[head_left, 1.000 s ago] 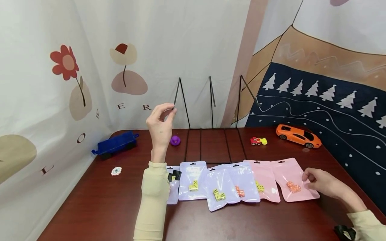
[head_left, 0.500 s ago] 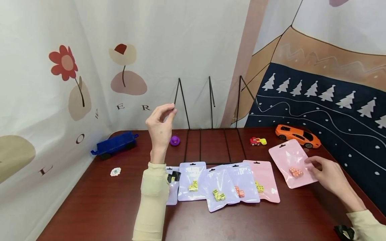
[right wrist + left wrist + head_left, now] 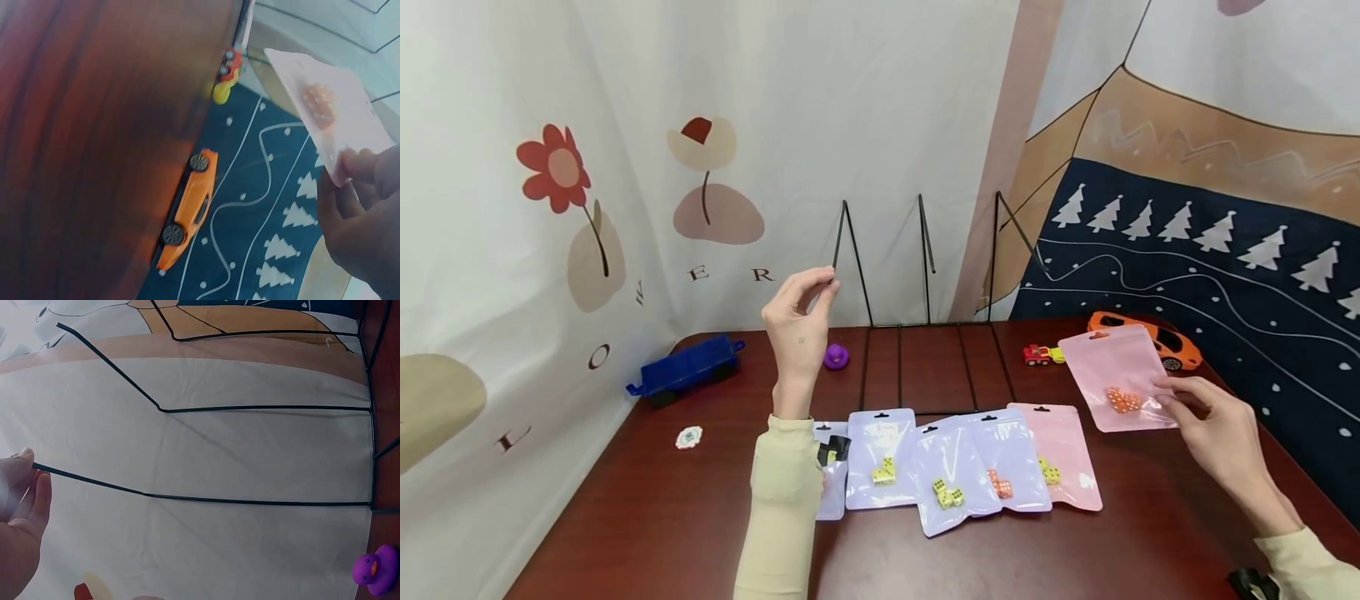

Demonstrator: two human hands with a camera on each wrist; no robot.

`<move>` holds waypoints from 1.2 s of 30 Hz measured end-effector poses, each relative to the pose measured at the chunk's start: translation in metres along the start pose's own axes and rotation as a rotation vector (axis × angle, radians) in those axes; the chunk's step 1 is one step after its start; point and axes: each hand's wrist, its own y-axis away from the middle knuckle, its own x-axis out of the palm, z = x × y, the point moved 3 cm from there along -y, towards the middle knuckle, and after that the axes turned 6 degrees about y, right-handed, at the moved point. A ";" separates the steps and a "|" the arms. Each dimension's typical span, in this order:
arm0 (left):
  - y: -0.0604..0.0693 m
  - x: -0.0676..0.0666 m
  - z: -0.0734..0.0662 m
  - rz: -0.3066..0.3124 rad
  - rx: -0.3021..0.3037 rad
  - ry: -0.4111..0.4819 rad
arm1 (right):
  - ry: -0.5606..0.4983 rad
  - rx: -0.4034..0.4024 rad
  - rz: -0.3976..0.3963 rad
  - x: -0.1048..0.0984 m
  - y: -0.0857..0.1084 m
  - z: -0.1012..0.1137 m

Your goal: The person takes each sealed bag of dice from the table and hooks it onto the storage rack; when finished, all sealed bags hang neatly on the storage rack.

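My left hand [image 3: 797,342] is raised at the wire rack's left side. In the left wrist view, its thumb and fingertips pinch the tip of the lowest prong of the black wire rack [image 3: 262,500]. My right hand [image 3: 1225,433] pinches the lower right corner of a pink zip bag [image 3: 1108,358], which is held up off the table. Orange dice [image 3: 320,106] show through the bag's clear front. Several other bags lie in a row before the rack: a second pink bag [image 3: 1075,487] with yellow dice, and lilac bags [image 3: 880,429] with yellow or orange dice.
An orange toy car [image 3: 1183,354] stands at the back right, partly behind the raised bag. Beside it is a small red and yellow toy vehicle [image 3: 1037,356]. A purple duck [image 3: 836,357], blue toy trailer [image 3: 685,369] and white chip [image 3: 688,437] are on the left. Printed curtains surround the table.
My right hand has lifted the pink bag with orange dice off the table's right side, moving it up and toward the back. My left hand has stayed at the prong tip.
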 end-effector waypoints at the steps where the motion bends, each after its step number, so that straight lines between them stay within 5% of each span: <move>1: 0.000 -0.001 0.000 -0.002 0.004 -0.001 | -0.008 0.005 -0.003 0.000 0.000 0.003; 10: 0.000 0.000 -0.004 0.018 0.047 -0.026 | -0.158 0.122 -0.070 0.002 -0.002 0.026; 24: 0.000 0.000 -0.005 0.016 0.059 -0.041 | -0.266 0.201 -0.051 0.007 -0.008 0.047; 36: 0.001 0.001 -0.007 0.027 0.070 -0.062 | -0.372 0.156 -0.081 0.032 -0.028 0.072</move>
